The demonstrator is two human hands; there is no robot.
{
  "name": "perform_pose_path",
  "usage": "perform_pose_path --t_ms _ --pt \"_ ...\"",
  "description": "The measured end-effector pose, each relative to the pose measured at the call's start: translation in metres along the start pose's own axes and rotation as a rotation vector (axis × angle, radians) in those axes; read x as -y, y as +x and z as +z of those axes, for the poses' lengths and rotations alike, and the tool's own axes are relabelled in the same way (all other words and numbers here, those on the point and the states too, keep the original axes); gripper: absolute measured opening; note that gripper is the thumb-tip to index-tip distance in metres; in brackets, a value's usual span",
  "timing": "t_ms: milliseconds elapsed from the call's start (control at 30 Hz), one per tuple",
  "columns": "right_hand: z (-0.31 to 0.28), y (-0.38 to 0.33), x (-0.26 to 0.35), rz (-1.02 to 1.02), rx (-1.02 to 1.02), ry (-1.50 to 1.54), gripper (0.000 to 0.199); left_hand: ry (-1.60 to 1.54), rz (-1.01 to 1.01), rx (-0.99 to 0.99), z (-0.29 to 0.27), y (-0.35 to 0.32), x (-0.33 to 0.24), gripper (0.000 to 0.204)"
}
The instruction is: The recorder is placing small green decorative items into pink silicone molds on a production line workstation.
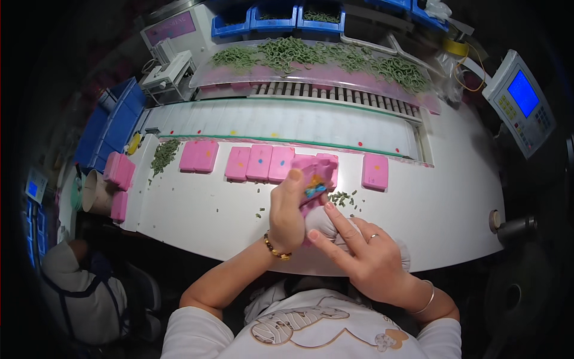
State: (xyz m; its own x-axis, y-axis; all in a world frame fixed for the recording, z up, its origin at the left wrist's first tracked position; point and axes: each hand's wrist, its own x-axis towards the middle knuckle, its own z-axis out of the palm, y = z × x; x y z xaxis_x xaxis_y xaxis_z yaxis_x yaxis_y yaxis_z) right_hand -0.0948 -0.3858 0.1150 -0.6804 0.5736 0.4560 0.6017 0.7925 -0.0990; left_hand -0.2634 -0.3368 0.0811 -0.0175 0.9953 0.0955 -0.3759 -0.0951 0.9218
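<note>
My left hand (pixel 288 206) is closed around a pink block-shaped mould (pixel 306 164), tilted up, with blurred orange and blue patches on its face. Close beside it, my right hand (pixel 371 260) grips a rounded white cloth bundle (pixel 321 222) between thumb and fingers. Its index fingertip reaches the mould's lower edge; whether it touches cannot be told. Behind my hands, several pink blocks with coloured dots stand in a row, among them a blue-dotted block (pixel 260 161). To the right sits a single pink block (pixel 375 172). Small green bits (pixel 342 199) lie scattered beside the mould.
A conveyor (pixel 287 125) runs across the back, with a clear tray (pixel 239 76) of green rings beyond it. Blue bins (pixel 274 18) stand behind. A keypad display (pixel 520 99) rises at right. At left are more pink blocks (pixel 119 170), a bucket (pixel 97 194) and a seated person (pixel 84 293).
</note>
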Motion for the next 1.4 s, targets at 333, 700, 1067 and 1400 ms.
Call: perform_pose_path --t_ms 333,700,1067,1400 --pt "-0.015 0.002 0.005 0.054 -0.091 -0.002 0.053 -0.044 0.134 -0.014 0.004 -0.012 0.004 0.064" --pt "-0.013 -0.021 -0.034 0.356 0.179 -0.107 0.053 -0.370 -0.475 0.002 -0.002 -0.008 0.012 0.060" --pt "0.045 0.000 0.000 0.837 -0.362 1.201 0.044 -0.161 -0.364 0.071 0.019 -0.039 0.029 0.041" --pt "0.045 -0.001 -0.004 1.021 -0.439 1.475 0.018 -0.062 -0.175 0.090 0.028 -0.057 0.031 0.032"
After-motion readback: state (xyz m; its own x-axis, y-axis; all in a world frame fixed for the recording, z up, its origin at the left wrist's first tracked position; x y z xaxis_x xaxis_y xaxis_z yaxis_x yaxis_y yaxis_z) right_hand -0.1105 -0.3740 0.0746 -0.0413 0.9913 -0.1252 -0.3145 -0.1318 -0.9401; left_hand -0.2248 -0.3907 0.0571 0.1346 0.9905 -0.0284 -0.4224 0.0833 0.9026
